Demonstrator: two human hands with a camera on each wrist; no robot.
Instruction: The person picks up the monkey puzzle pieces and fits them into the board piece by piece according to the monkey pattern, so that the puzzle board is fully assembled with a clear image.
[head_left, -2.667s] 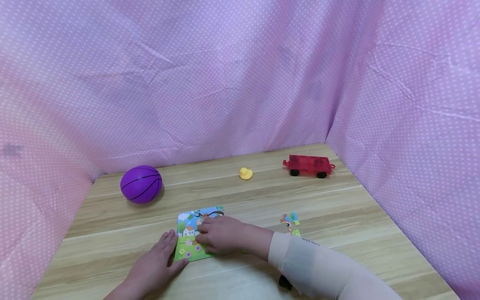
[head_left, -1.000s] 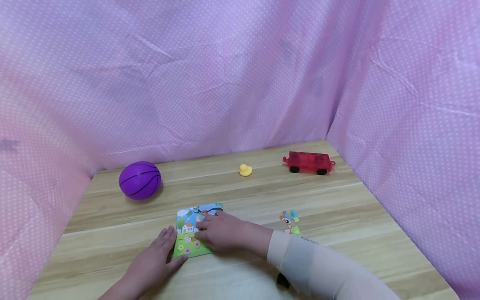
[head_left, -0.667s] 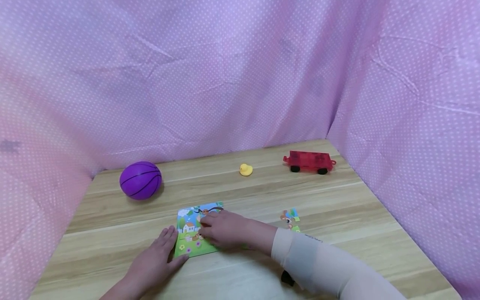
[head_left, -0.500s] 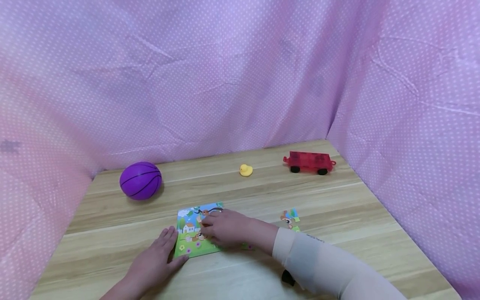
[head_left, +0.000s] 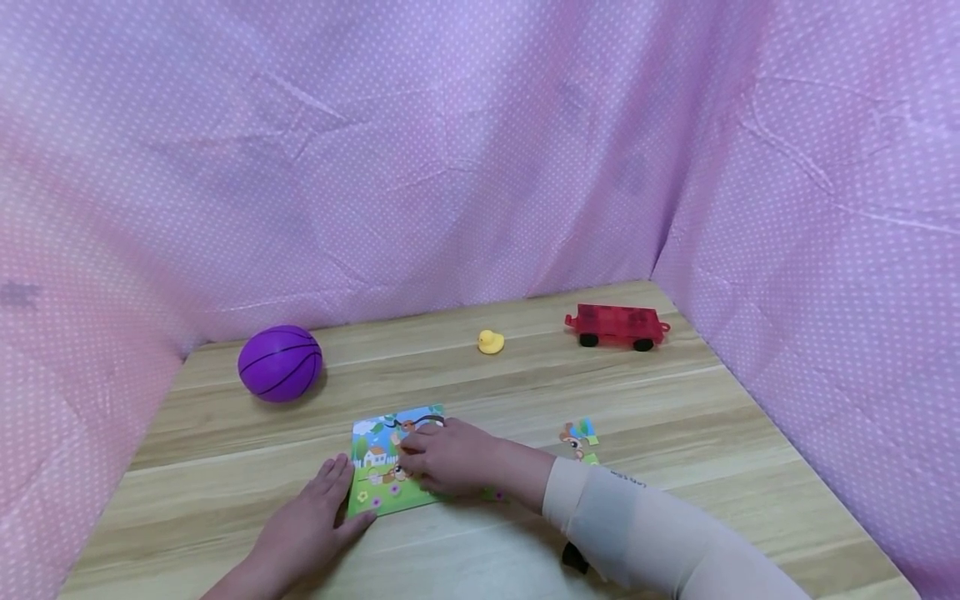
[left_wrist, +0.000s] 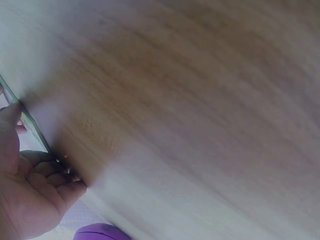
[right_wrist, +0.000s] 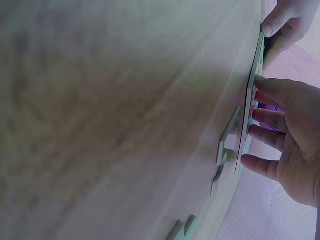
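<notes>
A jigsaw puzzle lies flat on the wooden table, printed with a white house, flowers, a branch and a brown animal. My left hand rests along its left side, fingers straight at the edge and thumb at the near corner. Over the puzzle's right half is my right hand, palm down. Its spread fingertips touch the puzzle's face in the right wrist view, and the part beneath them is hidden. Loose puzzle pieces lie to the right, partly covered by the right forearm.
A purple ball sits at the back left of the table. Farther back stand a yellow toy duck and a red toy wagon with black wheels. A pink dotted cloth hangs behind and at the sides.
My right hand has shifted slightly right across the puzzle, uncovering the printed animal's eye on the puzzle. My left hand keeps its place at the left edge.
</notes>
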